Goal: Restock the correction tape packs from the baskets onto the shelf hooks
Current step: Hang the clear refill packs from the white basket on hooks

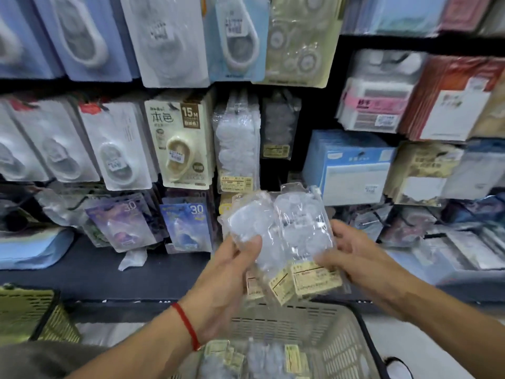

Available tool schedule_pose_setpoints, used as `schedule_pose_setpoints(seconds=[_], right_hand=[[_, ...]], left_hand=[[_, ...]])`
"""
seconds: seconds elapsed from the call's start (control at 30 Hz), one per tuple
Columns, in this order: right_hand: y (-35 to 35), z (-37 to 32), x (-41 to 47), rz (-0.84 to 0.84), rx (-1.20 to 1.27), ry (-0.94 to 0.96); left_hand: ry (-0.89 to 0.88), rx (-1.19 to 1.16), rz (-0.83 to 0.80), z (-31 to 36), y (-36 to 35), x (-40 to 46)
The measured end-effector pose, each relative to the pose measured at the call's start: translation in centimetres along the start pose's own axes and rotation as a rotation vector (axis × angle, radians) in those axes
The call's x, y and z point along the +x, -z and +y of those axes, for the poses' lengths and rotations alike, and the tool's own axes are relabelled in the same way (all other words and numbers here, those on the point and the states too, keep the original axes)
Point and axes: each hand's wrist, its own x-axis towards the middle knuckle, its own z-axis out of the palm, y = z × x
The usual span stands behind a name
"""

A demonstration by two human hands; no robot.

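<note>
The shelf fills the view, its hooks crowded with hanging packs. Below sits a grey basket with more clear packs inside, and a green basket stands at the far left. Above the grey basket both hands hold a fanned bunch of correction tape packs — the left hand grips its left side, the right hand pinches its right edge.
</note>
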Motion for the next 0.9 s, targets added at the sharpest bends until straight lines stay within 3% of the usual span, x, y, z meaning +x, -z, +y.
schedule_pose_setpoints(seconds=[0.1,0.3,0.47,0.63,0.9], right_hand=[[-0.5,-0.9,0.9,0.07,0.008,0.067],[-1.9,-1.8,3.1,0.255,-0.05,0.262],[-1.7,-4.2,5.2,0.408,0.015,0.345],[-1.6,-6.4,6.7,0.426,0.035,0.345],[-1.8,-6.4,6.8,0.446,0.15,0.358]], left_hand=[[-0.133,0.257,0.0,2.9,0.3,1.2],[-0.379,0.454,-0.103,6.7,0.2,4.4],[-0.57,0.549,0.087,7.8,0.8,5.7],[-0.676,0.547,0.237,8.1,1.1,5.5],[-0.716,0.479,0.213,9.1,1.8,4.8]])
